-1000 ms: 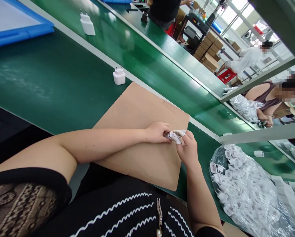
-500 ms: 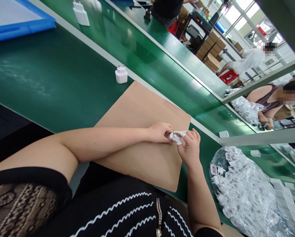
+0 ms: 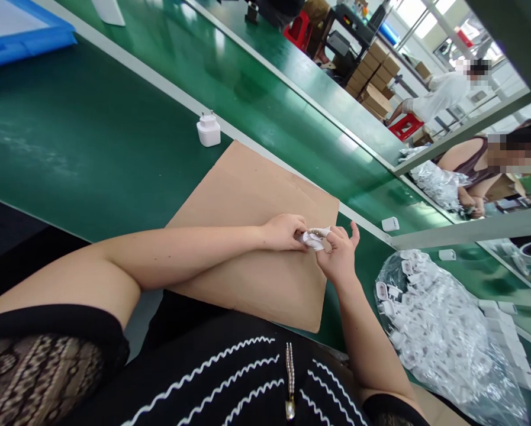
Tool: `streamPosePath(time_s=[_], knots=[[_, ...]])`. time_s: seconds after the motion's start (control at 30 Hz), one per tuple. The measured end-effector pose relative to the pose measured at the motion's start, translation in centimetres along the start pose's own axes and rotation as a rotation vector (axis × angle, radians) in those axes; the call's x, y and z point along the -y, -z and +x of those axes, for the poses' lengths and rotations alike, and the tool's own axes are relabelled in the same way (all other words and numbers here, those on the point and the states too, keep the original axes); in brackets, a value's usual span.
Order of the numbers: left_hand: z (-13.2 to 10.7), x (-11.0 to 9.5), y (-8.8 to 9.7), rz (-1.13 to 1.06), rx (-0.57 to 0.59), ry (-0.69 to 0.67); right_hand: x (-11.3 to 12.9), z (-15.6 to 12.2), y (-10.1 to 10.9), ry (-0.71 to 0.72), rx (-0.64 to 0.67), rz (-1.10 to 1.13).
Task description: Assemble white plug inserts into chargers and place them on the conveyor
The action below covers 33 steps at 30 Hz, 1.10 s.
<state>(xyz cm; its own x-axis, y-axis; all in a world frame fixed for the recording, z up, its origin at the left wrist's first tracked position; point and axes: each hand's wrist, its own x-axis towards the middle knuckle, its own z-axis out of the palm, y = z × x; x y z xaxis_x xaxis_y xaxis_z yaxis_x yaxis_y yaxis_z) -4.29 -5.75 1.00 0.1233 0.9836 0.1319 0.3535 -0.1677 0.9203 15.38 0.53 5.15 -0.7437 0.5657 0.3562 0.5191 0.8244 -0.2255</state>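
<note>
My left hand (image 3: 284,231) and my right hand (image 3: 338,255) meet over a brown cardboard sheet (image 3: 247,195) on the green table. Between them is a small white charger in thin clear wrapping (image 3: 312,239). The left fingers pinch it from the left. The right thumb and forefinger, which wears a white finger cot, pinch its right end while the other right fingers are lifted and spread. To my right lies a big pile of bagged white chargers (image 3: 443,331).
A bare white charger (image 3: 208,130) stands prongs-up beyond the cardboard. A blue tray (image 3: 29,44) sits far left. Loose chargers (image 3: 390,224) lie by a metal rail (image 3: 469,234). A conveyor belt (image 3: 265,112) runs behind. Other people work at the right, near stacked cartons (image 3: 376,83).
The view shifted, so table objects sit slightly left and higher. My right hand's outer fingers have lifted and spread while both hands keep pinching the wrapped charger.
</note>
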Motion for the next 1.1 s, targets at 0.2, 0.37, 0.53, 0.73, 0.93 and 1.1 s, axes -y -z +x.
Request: streamPosePath(time_s=[0.2,0.37,0.53,0.73,0.93,1.1], knots=[[-0.4,0.0,-0.6,0.002,-0.023,0.020,0.6,-1.2,-1.5,-0.237,-0.028,0.240],[-0.7,-0.1,-1.0,0.090,-0.040,-0.005,2.1,-2.0,-2.2,-0.370,-0.110,0.377],[-1.2,0.4,-1.3,0.066,-0.040,0.011,-0.5,-2.9,-0.5,-0.417,-0.164,0.381],[-1.6,0.6,-2.0,0.076,-0.054,0.076,-10.9,-5.9,6.0,-1.021,-0.252,-0.097],[2.4,0.3,-0.2,0.249,-0.058,0.147,-15.8,-8.8,7.1,-1.372,-0.305,-0.156],[11.6,0.5,3.5,0.534,-0.263,0.214,-16.5,-9.2,6.0,-1.456,-0.340,-0.187]])
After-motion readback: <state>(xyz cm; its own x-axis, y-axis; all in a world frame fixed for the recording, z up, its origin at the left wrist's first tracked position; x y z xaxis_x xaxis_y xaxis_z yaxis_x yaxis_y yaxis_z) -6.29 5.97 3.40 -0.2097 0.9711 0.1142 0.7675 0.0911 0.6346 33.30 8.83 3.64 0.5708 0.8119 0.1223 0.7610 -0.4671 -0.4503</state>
